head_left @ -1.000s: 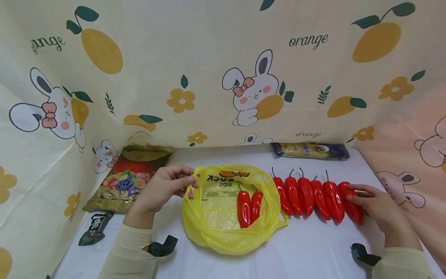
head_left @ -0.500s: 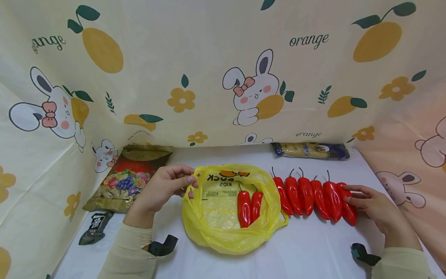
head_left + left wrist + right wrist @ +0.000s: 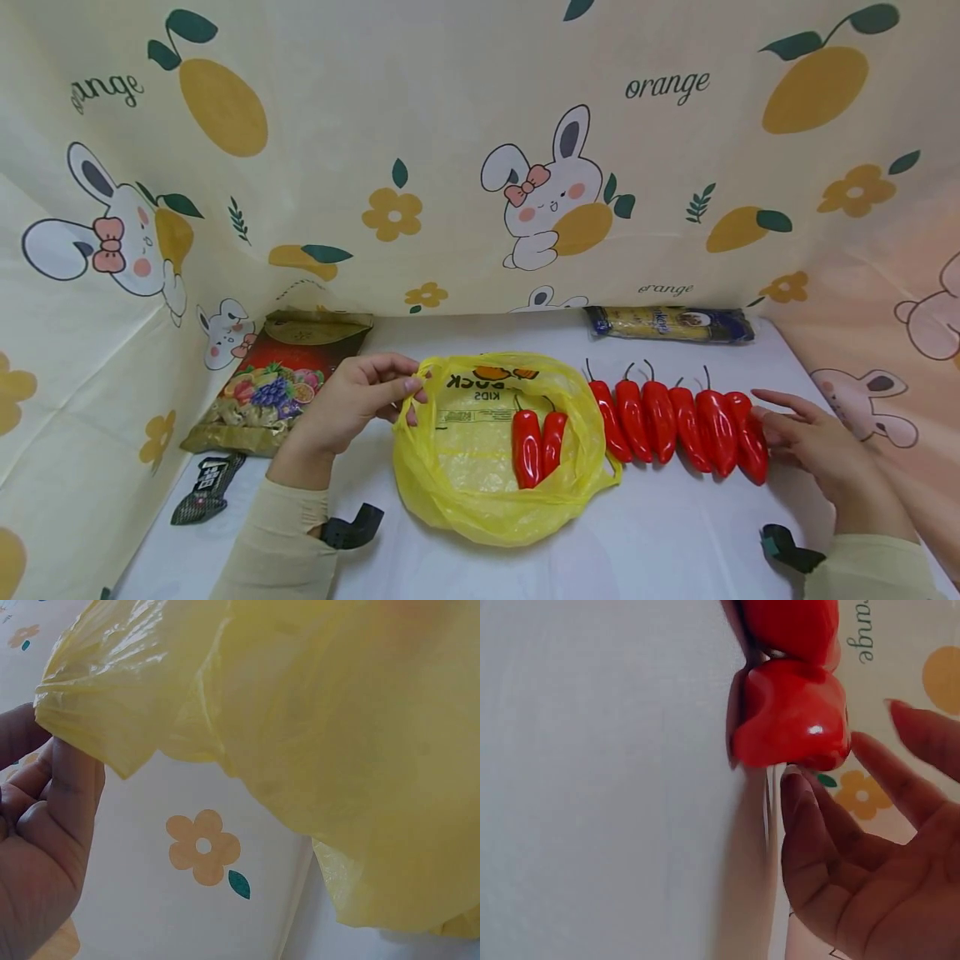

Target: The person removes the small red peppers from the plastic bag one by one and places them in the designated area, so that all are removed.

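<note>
An open yellow plastic bag (image 3: 480, 521) stands mid-table with two red peppers (image 3: 527, 448) inside. My left hand (image 3: 348, 408) pinches the bag's left rim between thumb and fingers; the left wrist view has the hand (image 3: 45, 832) at the edge of the stretched yellow film (image 3: 360, 765). Several red peppers lie in a row right of the bag. Beside the rightmost pepper (image 3: 750, 437) is my right hand (image 3: 821, 450), its fingers parted. In the right wrist view the fingertips of this hand (image 3: 877, 862) are at the side of the end pepper (image 3: 799, 716), without a grip round it.
A red and gold fruit-printed packet (image 3: 277, 387) lies at the back left, with a small black packet (image 3: 207, 490) in front of it. A blue and yellow packet (image 3: 667, 324) lies along the back right, against the printed cloth (image 3: 450, 100).
The rightmost pepper has shifted left, close to its neighbour. My right hand followed it left, then its fingers spread and came slightly away. My left hand has stayed on the bag's rim.
</note>
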`<state>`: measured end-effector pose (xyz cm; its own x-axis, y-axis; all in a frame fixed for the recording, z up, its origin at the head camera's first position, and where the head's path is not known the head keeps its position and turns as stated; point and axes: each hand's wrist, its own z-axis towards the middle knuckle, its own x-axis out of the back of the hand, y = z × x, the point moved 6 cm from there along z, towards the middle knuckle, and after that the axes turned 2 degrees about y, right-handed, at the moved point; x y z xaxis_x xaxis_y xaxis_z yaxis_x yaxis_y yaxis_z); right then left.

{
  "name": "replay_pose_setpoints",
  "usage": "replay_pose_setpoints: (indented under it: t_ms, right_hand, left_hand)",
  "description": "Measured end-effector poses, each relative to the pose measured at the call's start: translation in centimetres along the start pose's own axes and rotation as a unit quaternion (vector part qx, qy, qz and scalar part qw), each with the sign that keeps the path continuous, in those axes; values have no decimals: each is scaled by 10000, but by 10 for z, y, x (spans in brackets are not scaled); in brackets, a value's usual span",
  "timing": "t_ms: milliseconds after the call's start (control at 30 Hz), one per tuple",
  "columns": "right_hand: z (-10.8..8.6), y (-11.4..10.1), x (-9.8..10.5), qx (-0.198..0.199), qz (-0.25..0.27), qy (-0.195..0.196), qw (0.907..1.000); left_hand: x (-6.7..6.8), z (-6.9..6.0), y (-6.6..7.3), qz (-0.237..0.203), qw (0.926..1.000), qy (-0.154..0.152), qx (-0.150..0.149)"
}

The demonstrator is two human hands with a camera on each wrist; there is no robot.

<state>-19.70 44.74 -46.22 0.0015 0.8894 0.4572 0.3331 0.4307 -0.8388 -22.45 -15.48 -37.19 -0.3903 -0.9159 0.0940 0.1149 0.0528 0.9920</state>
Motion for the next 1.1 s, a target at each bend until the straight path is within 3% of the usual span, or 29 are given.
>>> replay_pose_setpoints:
  t_ms: [200,367,500,600,733,833,1100]
  right_hand:
    - [-13,-16,8,461,-67,542,9974]
    - [-28,-47,10,1046,-50,990,9896]
    - [-39,-75,-1,1541,83,1070,9822]
    - [-48,-97,-14,2062,331,855,9742]
    - [-56,-122,-38,2628,1078,79,9588]
    - [-62,-139,-59,2782,1390,-333,9498]
    - [-71,-162,-107,2882,1614,-786,9406]
  left_hand:
    - [0,0,-1,-5,10000,-17,-8]
    - [0,1,0,11,10000,14,-5]
    - [1,1,0,2,10000,34,22]
    - [1,0,-1,-4,10000,38,46]
    - [1,0,-2,-20,10000,15,64]
    - [1,0,-2,-36,10000,-1,74]
    - [0,0,-1,-50,10000,-12,34]
